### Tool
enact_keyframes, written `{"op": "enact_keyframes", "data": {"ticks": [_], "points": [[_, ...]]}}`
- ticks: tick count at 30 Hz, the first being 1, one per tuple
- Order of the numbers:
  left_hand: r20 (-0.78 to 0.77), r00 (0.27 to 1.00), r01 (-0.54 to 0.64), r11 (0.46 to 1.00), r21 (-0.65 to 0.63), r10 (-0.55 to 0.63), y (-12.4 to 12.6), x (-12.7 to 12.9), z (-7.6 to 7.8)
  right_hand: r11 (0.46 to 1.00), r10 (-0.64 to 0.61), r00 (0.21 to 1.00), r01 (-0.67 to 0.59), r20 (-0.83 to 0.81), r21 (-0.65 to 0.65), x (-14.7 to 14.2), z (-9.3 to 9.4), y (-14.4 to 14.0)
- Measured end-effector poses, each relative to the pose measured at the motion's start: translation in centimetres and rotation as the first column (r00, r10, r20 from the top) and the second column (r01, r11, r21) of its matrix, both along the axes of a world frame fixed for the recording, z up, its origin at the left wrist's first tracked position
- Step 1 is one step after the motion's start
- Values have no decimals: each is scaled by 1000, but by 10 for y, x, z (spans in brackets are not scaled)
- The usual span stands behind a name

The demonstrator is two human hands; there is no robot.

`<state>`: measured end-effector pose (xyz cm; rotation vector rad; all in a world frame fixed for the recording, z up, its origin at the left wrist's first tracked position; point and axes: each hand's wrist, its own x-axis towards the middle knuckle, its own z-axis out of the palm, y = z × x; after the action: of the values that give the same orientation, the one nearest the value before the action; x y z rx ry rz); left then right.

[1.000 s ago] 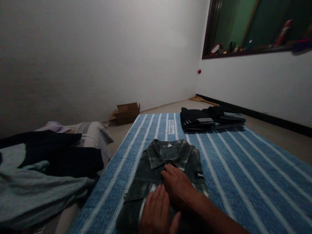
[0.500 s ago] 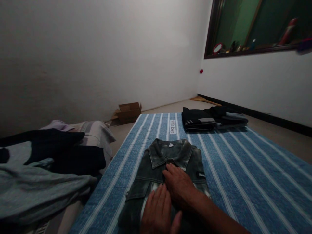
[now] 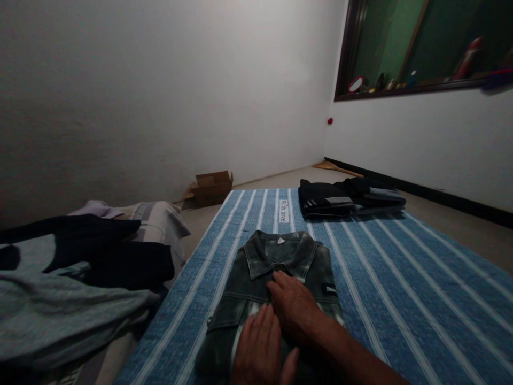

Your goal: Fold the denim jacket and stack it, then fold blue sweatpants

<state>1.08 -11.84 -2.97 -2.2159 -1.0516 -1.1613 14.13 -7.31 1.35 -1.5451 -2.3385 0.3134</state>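
Note:
A dark grey-green denim shirt lies folded on the blue-and-white striped cloth, its collar pointing away from me. A small dark label shows on its right chest and a flap pocket on its left. My left hand rests flat on the lower front, fingers stretched forward and thumb apart. Just beyond it, my right hand lies across the shirt's middle below the collar, fingers laid on the fabric. Neither hand visibly grips anything. The shirt's near end is hidden by my hands and the frame edge.
Folded black-and-grey garments sit at the far end of the striped cloth. Loose dark and grey clothes are heaped on the left. An open cardboard box stands on the floor near the wall. A window is at upper right.
The view has tilted very slightly, so the background sits a little lower. My hands stay in the same place on the shirt.

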Motion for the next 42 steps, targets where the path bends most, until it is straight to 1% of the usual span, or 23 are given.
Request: {"op": "enact_keyframes", "data": {"ticks": [5,11,15,17,22,25,30,37,42], "points": [[-19,1000,-25,1000,9,25,-1,-1,0,1000,3,1000,-3,-6,3,0,0,0],[13,1000,-2,1000,3,2,0,0,-2,1000,-4,1000,4,-12,-18,0,-1,0],[0,1000,-13,1000,-3,13,0,0,1,1000,-9,1000,9,-14,-16,0,1,-2],[-42,999,-15,1000,-1,15,-1,-2,6,1000,-15,1000,15,-13,-22,0,2,-2],[-248,969,16,1000,5,-15,-1,-11,22,999,-20,1000,19,-20,-32,0,2,-2],[-296,955,19,999,32,-9,-1,-14,27,1000,-13,1000,12,-23,-17,0,1,-1],[-345,939,14,999,45,2,-1,-15,27,1000,-6,1000,6,-24,-6,0,1,-1],[-323,946,6,999,50,10,-2,-17,26,1000,1,1000,-1,-15,-16,0,3,1],[-358,934,-1,999,54,20,-1,-18,25,1000,1,1000,-2,-18,-10,0,4,2]]}}
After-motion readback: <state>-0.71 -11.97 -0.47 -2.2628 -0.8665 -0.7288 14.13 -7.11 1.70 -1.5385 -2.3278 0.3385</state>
